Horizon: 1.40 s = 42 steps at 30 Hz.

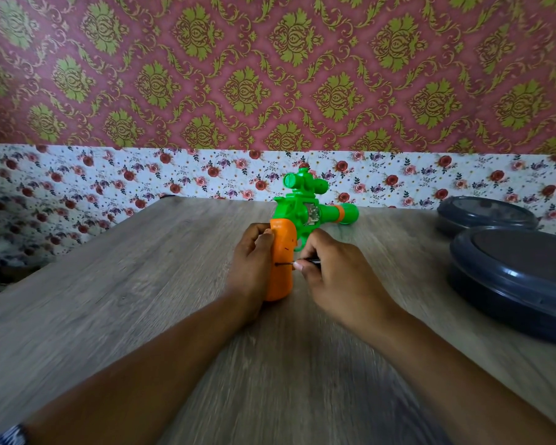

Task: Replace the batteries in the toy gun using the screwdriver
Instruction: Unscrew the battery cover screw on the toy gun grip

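- I saw the toy gun [305, 216] at frame center, standing on the wooden table [142, 284], orange grip [281, 261] toward the camera, green barrel pointing right.
- My left hand [252, 268] was wrapped around the grip from the left, fingers curled, thumb at the top edge.
- My right hand [331, 271] pinched a thin screwdriver [297, 262] between curled fingers; the handle was mostly hidden.
- Screwdriver shaft lay about horizontal, tip touching the right side of the grip at mid height.
- Two dark grey round lidded containers [514, 277] sat at the right edge, well apart from the gun.
- Floral wallpaper [270, 75] filled the upper frame.
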Motion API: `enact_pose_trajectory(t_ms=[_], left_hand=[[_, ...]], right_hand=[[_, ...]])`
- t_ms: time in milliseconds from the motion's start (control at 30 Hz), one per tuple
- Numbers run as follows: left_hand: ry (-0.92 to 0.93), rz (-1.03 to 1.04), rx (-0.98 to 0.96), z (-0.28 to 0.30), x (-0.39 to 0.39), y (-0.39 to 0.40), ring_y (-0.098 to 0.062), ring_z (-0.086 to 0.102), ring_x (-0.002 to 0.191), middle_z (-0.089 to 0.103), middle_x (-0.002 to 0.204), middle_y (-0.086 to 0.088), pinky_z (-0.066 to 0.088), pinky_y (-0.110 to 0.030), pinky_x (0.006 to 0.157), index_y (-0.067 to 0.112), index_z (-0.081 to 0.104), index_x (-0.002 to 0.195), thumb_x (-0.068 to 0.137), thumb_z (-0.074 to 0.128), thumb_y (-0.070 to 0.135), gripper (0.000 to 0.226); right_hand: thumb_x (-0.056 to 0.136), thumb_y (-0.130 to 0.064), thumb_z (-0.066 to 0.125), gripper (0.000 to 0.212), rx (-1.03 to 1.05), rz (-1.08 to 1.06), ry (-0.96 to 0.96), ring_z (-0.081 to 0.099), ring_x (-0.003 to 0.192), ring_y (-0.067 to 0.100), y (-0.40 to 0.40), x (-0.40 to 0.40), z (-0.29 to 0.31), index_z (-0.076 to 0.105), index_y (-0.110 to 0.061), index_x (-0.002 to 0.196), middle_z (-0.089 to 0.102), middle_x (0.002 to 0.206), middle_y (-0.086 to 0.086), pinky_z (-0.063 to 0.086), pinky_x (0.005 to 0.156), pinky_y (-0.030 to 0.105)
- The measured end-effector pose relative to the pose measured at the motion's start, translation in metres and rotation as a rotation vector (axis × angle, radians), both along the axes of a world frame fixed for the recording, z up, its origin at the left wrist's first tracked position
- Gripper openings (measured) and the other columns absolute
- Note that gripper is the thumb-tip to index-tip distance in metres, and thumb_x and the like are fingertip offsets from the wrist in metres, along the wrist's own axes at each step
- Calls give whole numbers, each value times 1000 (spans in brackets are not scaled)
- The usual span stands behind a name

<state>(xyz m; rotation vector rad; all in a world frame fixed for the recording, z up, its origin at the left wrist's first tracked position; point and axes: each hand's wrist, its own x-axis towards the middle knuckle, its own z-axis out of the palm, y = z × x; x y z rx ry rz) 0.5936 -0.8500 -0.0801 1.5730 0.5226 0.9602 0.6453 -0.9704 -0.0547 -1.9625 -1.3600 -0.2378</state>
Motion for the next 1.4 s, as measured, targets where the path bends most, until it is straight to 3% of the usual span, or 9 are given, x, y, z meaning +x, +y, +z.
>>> enact_pose_trajectory(t_ms=[233, 333, 433, 567, 667, 867, 1067, 1200, 1400], left_hand=[[8, -10, -8, 2, -1, -1, -13, 51, 68, 58, 80, -2, 40, -26, 61, 15, 56, 92, 100, 37, 20, 21], [10, -14, -14, 4, -1, -2, -13, 55, 71, 59, 82, -2, 42, -26, 63, 14, 57, 97, 100, 37, 20, 21], [-25, -20, -44, 6, -2, -5, 4, 57, 50, 58, 78, 1, 44, -13, 45, 11, 55, 100, 100, 36, 17, 20], [-33, -41, -60, 8, -4, -7, 6, 58, 44, 58, 76, 1, 41, -10, 38, 10, 53, 102, 101, 35, 16, 19], [-39, -43, -46, 9, -5, -9, 6, 58, 45, 57, 74, 1, 41, -9, 39, 7, 52, 101, 101, 35, 14, 19], [-30, 4, 18, 3, -3, -7, 7, 56, 47, 57, 74, -1, 39, -8, 41, 6, 53, 98, 100, 36, 15, 19], [-40, 1, 34, 2, -3, -7, 7, 54, 49, 56, 79, -5, 40, -8, 41, 5, 53, 101, 100, 34, 14, 20], [-38, -26, 40, 3, -4, -9, 6, 55, 48, 56, 78, -5, 40, -8, 41, 3, 53, 103, 100, 34, 13, 21], [-22, 27, 0, -1, -1, -2, -17, 52, 72, 58, 81, -6, 41, -30, 65, 17, 54, 87, 98, 37, 17, 20]], right_hand=[[86, -12, 63, 15, 92, 58, 155, 53, 70, 2, 2, -2, 1, 50, -19, 82, 56, 76, -14, 36, 63, 10], [89, -29, 58, 17, 80, 27, 187, 57, 67, 10, 3, 1, -2, 47, -19, 81, 60, 72, -4, 44, 64, 27], [93, -40, 46, 32, -12, -56, 128, 58, 64, 25, 2, 5, -2, 47, -15, 74, 64, 70, 9, 48, 64, 39], [95, -29, 46, 30, -32, -23, 174, 42, 50, 11, 3, 4, 0, 45, -16, 68, 60, 64, 7, 42, 59, 35], [94, -27, 49, 29, -43, -11, 130, 47, 58, 16, 4, 3, 1, 39, -23, 68, 62, 70, 9, 43, 62, 36], [94, -22, 49, 15, -31, 35, 54, 57, 66, 24, 1, 1, 4, 50, -10, 85, 61, 68, 9, 46, 66, 40], [93, -19, 52, 14, -33, 89, 16, 58, 66, 20, -1, 5, 4, 45, -16, 81, 49, 59, -10, 47, 67, 39], [92, -17, 54, 14, -3, 110, -2, 60, 64, 21, -3, 7, 4, 47, -16, 80, 53, 60, -8, 48, 65, 41], [86, -3, 56, 6, 19, 167, -40, 57, 63, 14, -1, 5, 1, 53, -9, 86, 61, 68, 7, 47, 64, 37]])
